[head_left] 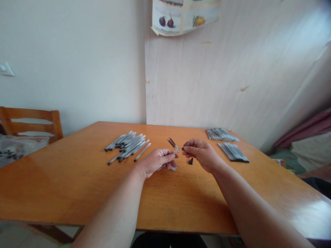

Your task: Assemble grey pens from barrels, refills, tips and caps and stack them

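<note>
Near the middle of the table, my left hand (160,160) is closed around a translucent pen barrel (176,151), its end pointing up and right. Below these fingers lie more clear tubes (172,168), partly hidden by the hand. My right hand (200,151) pinches a small black pen part (183,148) just right of the barrel's end; a narrow gap seems to lie between them. Two dark pen refills (171,142) rest behind my left fingertips. Several small black plugs (190,161) sit on the wood below my right hand.
A loose pile of grey pens with black ends (129,144) lies to the left. Two flat bundles of pens, a rear one (222,134) and a nearer one (233,152), are at right. A wooden chair (31,113) and plastic bag (20,148) stand at far left.
</note>
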### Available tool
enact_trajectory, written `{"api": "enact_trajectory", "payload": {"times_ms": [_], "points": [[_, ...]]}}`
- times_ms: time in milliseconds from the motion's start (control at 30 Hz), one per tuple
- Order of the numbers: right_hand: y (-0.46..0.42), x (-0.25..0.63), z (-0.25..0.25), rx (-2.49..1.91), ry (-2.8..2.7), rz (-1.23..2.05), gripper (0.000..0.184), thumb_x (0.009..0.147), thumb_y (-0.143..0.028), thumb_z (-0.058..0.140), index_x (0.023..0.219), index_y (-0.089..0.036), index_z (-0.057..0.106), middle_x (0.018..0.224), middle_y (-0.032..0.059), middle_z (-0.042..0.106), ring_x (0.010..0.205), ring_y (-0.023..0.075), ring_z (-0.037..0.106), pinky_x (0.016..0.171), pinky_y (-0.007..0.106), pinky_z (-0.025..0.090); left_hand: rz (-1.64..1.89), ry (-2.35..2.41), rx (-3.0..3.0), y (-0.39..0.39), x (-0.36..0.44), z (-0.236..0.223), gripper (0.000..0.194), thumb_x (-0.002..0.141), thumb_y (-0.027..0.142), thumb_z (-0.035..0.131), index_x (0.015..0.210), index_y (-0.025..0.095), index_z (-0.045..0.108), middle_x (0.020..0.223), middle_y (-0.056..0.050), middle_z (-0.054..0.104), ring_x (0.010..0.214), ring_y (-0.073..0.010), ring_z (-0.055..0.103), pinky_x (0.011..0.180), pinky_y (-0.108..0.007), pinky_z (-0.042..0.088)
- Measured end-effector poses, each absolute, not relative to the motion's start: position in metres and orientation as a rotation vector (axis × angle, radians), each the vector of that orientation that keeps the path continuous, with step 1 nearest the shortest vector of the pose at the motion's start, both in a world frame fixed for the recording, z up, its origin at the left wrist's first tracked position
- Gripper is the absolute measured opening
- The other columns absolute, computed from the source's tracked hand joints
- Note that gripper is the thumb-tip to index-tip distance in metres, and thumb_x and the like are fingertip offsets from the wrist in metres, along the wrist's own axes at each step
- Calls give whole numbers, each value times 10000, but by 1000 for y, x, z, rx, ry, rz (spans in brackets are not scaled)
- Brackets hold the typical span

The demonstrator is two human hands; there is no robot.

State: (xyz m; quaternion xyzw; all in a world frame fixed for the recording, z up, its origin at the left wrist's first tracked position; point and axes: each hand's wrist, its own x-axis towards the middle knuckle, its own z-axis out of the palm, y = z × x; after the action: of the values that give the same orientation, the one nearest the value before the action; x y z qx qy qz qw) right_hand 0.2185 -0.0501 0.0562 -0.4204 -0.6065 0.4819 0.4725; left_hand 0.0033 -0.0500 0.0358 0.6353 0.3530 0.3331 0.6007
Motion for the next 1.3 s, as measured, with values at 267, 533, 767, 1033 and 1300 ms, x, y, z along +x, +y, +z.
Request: {"api": "enact_trajectory", "payload": {"times_ms": [267, 533, 767, 1033, 1300], "points": [[-52, 217, 58, -1024, -1518, 1137, 256, 718, -381, 711, 827, -167, 622, 744, 29, 658, 681, 128, 603, 661, 268, 480, 742, 799, 1494, -50, 3, 36, 350, 835, 440, 662, 976, 119, 671, 820, -98, 729, 626, -117, 593, 585, -243, 359], [-55, 217, 62, -1030, -1565, 1131, 215, 736, -359, 695, 811, -170, 625, 721, 19, 649, 641, 115, 583, 632, 254, 468, 721, 809, 1510, -49, 3, 32, 339, 844, 430, 646, 977, 120, 679, 829, -98, 727, 664, -125, 600, 641, -258, 398], [-57, 217, 65, -1062, -1581, 1118, 207, 741, -355, 690, 803, -170, 623, 722, 25, 656, 624, 114, 577, 628, 258, 467, 720, 797, 1510, -47, 2, 29, 377, 835, 462, 650, 993, 122, 678, 846, -105, 725, 697, -138, 615, 646, -260, 405], [-55, 217, 62, -1082, -1595, 1115, 234, 742, -374, 690, 840, -170, 628, 725, 28, 663, 622, 120, 583, 611, 258, 466, 713, 806, 1522, -47, 3, 29, 402, 830, 474, 651, 1003, 111, 677, 847, -110, 724, 706, -141, 616, 657, -265, 417], [-53, 218, 58, -1056, -1607, 1126, 184, 753, -338, 693, 826, -184, 626, 693, 25, 663, 593, 120, 573, 573, 254, 447, 699, 810, 1566, -45, 3, 25, 409, 833, 487, 640, 1010, 121, 681, 867, -105, 726, 723, -149, 619, 673, -277, 430]]}}
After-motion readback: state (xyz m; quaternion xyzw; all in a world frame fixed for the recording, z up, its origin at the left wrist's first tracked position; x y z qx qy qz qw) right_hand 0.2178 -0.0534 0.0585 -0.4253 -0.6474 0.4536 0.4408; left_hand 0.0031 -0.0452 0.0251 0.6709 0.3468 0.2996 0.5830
